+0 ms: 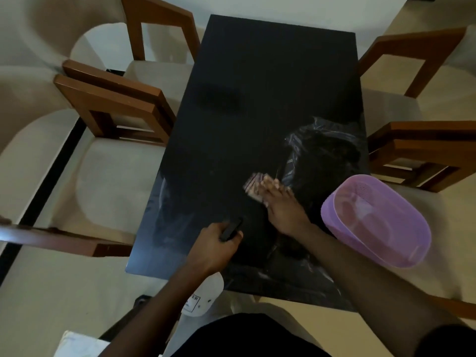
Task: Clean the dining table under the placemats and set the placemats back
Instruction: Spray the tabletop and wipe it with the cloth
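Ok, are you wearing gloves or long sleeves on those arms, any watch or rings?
No gloves: left hand and right hand are bare, both forearms uncovered. A dark sleeve edge shows high on the right arm. No watch, bracelet or ring visible.

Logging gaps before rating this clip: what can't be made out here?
All in the head view:
- cloth under the right hand: motion-blurred, pattern unreadable.
- dark object in the left hand: mostly covered by fingers; unidentifiable.
- white container: left forearm hides part, label cut off.
- purple basket: contents dim, unclear.
- black bag: outline merges with the dark table.
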Motion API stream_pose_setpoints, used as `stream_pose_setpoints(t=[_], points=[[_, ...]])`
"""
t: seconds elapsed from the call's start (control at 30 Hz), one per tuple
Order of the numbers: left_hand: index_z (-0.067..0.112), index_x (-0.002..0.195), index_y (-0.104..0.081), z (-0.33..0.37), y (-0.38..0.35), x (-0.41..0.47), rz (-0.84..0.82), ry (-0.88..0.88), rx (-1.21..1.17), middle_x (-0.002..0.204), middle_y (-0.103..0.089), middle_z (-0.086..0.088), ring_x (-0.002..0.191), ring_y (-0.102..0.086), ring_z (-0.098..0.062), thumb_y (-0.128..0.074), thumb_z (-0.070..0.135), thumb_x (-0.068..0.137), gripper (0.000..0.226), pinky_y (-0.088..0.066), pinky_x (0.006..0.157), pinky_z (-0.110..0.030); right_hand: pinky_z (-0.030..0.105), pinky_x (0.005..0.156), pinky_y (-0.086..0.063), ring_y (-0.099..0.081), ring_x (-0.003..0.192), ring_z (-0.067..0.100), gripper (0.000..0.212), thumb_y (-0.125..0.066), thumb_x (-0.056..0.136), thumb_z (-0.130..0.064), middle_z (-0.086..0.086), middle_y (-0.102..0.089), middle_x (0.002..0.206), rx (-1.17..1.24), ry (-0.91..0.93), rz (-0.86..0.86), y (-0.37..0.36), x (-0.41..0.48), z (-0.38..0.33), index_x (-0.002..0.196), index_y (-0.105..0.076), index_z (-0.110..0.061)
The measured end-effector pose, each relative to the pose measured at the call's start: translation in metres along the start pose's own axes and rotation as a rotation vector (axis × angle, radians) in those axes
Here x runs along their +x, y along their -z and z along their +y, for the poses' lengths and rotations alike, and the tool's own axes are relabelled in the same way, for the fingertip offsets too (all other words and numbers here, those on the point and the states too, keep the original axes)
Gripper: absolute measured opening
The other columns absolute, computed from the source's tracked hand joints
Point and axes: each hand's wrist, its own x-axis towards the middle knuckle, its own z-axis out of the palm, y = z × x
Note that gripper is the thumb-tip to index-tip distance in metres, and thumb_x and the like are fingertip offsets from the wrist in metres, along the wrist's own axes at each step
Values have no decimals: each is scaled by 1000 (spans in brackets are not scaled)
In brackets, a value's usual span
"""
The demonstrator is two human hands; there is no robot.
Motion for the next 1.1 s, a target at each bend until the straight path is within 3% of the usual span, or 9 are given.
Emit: stream_pose_setpoints(t=[0.2, 0.27, 0.37, 0.53, 0.67, 0.83, 0.9, 1.0, 1.1], points=[[15, 90, -69, -10, -7, -18, 3, -9, 32, 76, -73, -14, 58, -63, -21, -63, 34, 102, 23, -52, 61, -41, 53, 129, -6, -1, 161, 31, 74, -46, 102, -19, -1, 0, 175, 53, -81, 31, -8, 2, -20, 167, -12, -30], [13, 93, -69, -13, -9, -22, 5, -12, 28, 81, -75, -19, 59, -65, -22, -63, 33, 101, 23, -55, 60, -41, 54, 130, -6, 3, 162, 28, 75, -48, 102, -22, -2, 3, 176, 33, 27, 6, -28, -42, -30, 167, -10, -32], [14, 94, -70, -16, -11, -26, 21, 0, 4, 80, -74, -14, 55, -65, -14, -64, 28, 102, 17, -53, 54, -28, 51, 129, 3, 11, 161, 22, 67, -39, 105, -31, -7, 7, 175, 17, 331, -98, -59, -126, -30, 166, -13, -35], [19, 91, -70, -24, -10, -34, 48, 12, 9, 78, -74, -8, 57, -66, -8, -63, 27, 104, 17, -52, 55, -23, 45, 128, 5, 4, 162, 19, 66, -39, 107, -21, -8, 6, 175, -157, 566, -142, -72, -203, 11, 166, -15, -35], [14, 89, -71, -30, -2, -40, 50, 17, 20, 71, -71, -6, 59, -67, -17, -62, 29, 103, 23, -57, 59, -33, 42, 130, 2, 4, 162, 17, 68, -39, 107, -21, -8, 5, 175, -158, 487, -117, -53, -168, 22, 166, -9, -37], [3, 86, -68, -39, 13, -44, 79, 46, -29, 57, -58, -2, 51, -54, -21, -62, 29, 103, 32, -46, 57, -38, 50, 130, -8, 5, 162, 25, 67, -37, 107, -24, -3, 5, 175, 32, -72, 10, -35, -66, -41, 166, -8, -31], [0, 86, -66, -42, 21, -45, 85, 49, -35, 58, -58, -3, 51, -53, -20, -62, 30, 103, 35, -45, 58, -38, 51, 129, -8, 2, 161, 30, 68, -40, 105, -26, -2, 2, 175, 87, -177, 55, -37, -38, -76, 166, -12, -31], [2, 85, -66, -49, 35, -45, 80, 61, -38, 62, -61, -4, 48, -54, -14, -62, 29, 102, 33, -47, 57, -37, 54, 129, 0, 11, 160, 31, 72, -40, 105, -27, -1, 11, 175, 31, -97, -45, -54, -34, -124, 166, -3, -32], [15, 87, -70, -57, 46, -46, 48, 55, -31, 65, -67, 1, 45, -57, -4, -64, 26, 102, 20, -45, 55, -26, 56, 128, 5, 14, 160, 31, 73, -39, 104, -31, 1, 15, 174, -108, 241, -197, -76, -72, -140, 166, -1, -30]])
